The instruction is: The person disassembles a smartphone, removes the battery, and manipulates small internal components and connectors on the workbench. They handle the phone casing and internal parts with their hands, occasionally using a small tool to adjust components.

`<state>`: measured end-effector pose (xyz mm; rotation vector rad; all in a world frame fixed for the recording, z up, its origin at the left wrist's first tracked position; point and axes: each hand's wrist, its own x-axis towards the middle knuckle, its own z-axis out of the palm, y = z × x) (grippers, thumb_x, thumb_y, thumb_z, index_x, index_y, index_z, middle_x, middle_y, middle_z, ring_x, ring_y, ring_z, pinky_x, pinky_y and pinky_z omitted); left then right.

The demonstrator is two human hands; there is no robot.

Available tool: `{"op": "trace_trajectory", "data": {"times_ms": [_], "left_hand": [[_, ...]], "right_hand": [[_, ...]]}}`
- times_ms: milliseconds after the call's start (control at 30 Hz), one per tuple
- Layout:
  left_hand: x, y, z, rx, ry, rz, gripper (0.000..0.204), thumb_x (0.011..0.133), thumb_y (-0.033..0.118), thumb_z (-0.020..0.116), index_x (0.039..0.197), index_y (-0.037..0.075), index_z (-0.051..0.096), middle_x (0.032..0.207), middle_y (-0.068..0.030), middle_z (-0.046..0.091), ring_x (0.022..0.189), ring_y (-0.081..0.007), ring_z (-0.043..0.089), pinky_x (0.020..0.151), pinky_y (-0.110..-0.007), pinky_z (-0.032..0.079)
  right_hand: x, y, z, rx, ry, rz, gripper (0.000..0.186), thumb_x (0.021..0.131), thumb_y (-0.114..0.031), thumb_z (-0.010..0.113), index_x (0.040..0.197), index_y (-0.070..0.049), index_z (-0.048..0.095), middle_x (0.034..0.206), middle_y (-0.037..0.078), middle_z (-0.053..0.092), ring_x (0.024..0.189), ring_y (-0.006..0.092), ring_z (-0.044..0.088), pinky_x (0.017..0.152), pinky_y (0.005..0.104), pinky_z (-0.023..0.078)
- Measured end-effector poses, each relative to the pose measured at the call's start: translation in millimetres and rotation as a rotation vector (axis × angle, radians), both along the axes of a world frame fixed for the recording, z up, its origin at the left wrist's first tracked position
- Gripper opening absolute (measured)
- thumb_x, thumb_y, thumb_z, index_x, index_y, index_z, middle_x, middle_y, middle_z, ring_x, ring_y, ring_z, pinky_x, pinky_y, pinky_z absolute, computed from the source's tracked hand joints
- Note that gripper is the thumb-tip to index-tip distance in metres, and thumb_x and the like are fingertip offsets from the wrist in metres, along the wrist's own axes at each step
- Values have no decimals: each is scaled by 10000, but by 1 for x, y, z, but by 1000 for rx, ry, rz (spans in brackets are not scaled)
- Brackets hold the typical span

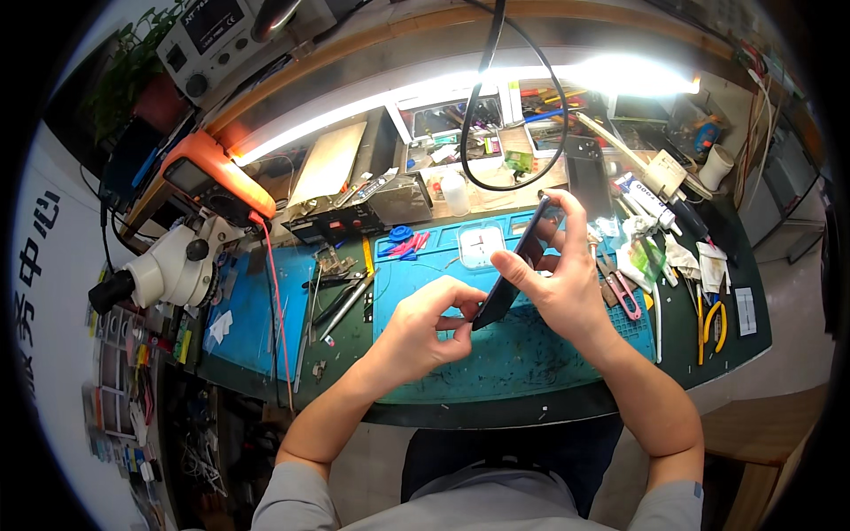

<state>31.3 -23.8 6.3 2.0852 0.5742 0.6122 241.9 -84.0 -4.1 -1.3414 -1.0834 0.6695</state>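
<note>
A dark, slim smartphone (506,295) is held tilted on edge above the blue work mat (416,363). My right hand (567,279) grips it along its upper right side, with the thumb on the near face and the fingers behind. At the phone's lower end, my left hand (429,326) has thumb and forefinger pinched together against the corner. Whatever lies between those left fingertips is too small or hidden to make out. Just behind the phone, a small clear square dish (481,244) rests on the mat.
Pink and blue small tools (405,245) lie at the mat's far left. Tweezers, pink-handled snips (624,296) and yellow-handled pliers (715,323) are on the right. A microscope (168,270) and an orange multimeter (217,181) stand left. A black cable loop (465,142) hangs overhead.
</note>
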Motion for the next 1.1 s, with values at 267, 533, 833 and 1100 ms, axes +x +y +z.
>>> {"op": "trace_trajectory", "data": {"times_ms": [267, 533, 833, 1100], "left_hand": [[5, 3, 10, 252, 107, -16, 308, 827, -96, 678, 1117, 1, 641, 1021, -62, 644, 930, -138, 683, 792, -298, 641], [20, 7, 33, 207, 207, -6, 304, 814, -40, 725, 1089, 22, 610, 904, -45, 653, 755, -131, 692, 656, -282, 565], [28, 13, 41, 307, 267, -60, 243, 831, -21, 708, 1041, 10, 589, 874, -77, 655, 717, -177, 699, 653, -327, 556], [30, 21, 32, 384, 201, -111, 236, 849, -34, 688, 1074, -3, 623, 840, -91, 656, 760, -185, 682, 721, -336, 559]], "right_hand": [[1, 1, -4, 57, -51, -3, 924, 861, -443, 878, 1509, -98, 317, 1157, 187, 698, 947, 241, 720, 802, 352, 583], [5, 2, -10, 75, -34, 41, 790, 979, -506, 729, 1537, -108, 336, 1180, 224, 699, 949, 274, 723, 810, 381, 575], [4, 4, -12, 112, -31, 25, 713, 1042, -531, 621, 1541, -103, 345, 1164, 203, 722, 925, 292, 727, 827, 372, 560], [6, 5, -11, 73, 22, 8, 688, 1042, -520, 629, 1515, -92, 371, 1126, 187, 735, 851, 259, 714, 806, 376, 557]]}}
